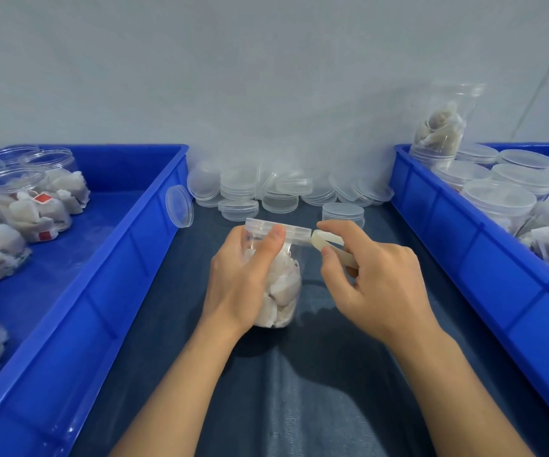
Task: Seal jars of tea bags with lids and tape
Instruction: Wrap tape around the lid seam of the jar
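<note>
The jar of tea bags (pixel 279 285) stood on the desk (pixel 332 374) between the two blue crates, near centre, its lid (pixel 278 229) already on. The left hand (pixel 243 275) gripped it, fingers curled round the wall, thumb pressed on the lid's rim. The right hand (pixel 368 275) pinched a small tape roll (pixel 329 247) against the lid's right edge — taping looked under way; the next move probably called for drawing tape round the seam while turning the jar

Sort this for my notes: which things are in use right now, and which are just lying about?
In use: jar, its lid, tape, left hand, right hand.
Lying about: spare lids, left bin, right bin, upturned jar.
</note>
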The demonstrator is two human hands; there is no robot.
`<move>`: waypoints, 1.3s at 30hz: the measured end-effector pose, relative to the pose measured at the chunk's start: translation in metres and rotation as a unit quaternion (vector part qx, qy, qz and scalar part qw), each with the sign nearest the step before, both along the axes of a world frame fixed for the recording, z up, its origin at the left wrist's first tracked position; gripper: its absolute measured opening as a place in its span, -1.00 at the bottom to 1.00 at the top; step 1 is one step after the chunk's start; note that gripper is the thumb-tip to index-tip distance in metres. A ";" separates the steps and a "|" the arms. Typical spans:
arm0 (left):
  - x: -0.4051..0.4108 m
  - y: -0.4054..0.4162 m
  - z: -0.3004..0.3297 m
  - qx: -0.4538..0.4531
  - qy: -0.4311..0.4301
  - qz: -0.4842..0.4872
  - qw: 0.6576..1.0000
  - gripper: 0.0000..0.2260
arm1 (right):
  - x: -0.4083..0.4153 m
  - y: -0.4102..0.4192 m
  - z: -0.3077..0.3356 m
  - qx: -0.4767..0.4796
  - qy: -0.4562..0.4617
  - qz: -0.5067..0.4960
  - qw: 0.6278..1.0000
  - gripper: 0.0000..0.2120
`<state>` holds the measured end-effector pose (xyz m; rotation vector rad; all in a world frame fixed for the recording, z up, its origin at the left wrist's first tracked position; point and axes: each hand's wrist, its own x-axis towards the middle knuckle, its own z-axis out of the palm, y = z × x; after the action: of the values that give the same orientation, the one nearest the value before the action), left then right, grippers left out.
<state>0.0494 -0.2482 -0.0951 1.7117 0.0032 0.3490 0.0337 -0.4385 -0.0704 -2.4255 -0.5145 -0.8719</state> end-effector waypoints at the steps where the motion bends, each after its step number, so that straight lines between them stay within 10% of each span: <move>1: 0.000 0.000 -0.001 -0.003 0.001 -0.004 1.000 -0.50 | 0.001 0.000 -0.001 -0.002 0.007 -0.008 1.000 -0.72; 25: 0.001 0.004 -0.003 -0.212 0.054 -0.190 0.957 -0.28 | 0.005 -0.001 0.000 -0.003 0.138 0.021 0.990 -0.61; 31: 0.003 0.005 -0.001 -0.010 0.022 -0.016 1.000 -0.49 | 0.004 0.002 -0.005 0.010 0.118 0.022 0.993 -0.67; 35: -0.009 -0.001 0.003 0.136 -0.166 0.200 0.956 -0.86 | 0.004 0.005 -0.005 0.013 0.126 -0.001 0.992 -0.60; 39: -0.021 -0.015 0.005 0.231 -0.204 0.164 0.937 -0.80 | 0.004 0.002 -0.005 0.015 0.128 -0.007 0.992 -0.64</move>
<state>0.0288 -0.2633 -0.0903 2.0731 -0.1062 1.0172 0.0378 -0.4367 -0.0754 -2.4687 -0.3847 -0.5561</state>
